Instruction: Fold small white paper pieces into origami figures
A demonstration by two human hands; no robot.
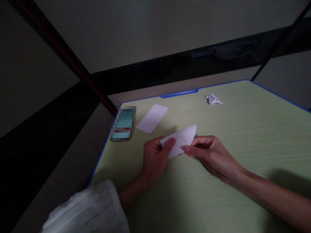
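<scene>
We see the folded paper [179,139] held up between both hands, a little above the near middle of the pale table [243,139] as far as we can judge. The left hand [154,158] grips its left end: the thumb lies flat across the upper face, pointing up and to the right, while most of the other fingers are hidden behind the sheet. The right hand [213,155] pinches the lower right part, thumb tip on the near face close to where a folded edge crosses the sheet, with the index finger bent behind the right edge. Between the two thumbs a strip of white shows bare — and above them the upper right corner rises free of any fingertip, curving slightly. Just under the paper we catch a bit of fingertip, but cannot tell which hand it belongs to. Beyond the left hand a flat white sheet [152,118] lies slantwise on the table, beside a pixelated teal item [123,124] near the left edge. Well apart, toward the far right, sits a small folded paper figure [213,99].
</scene>
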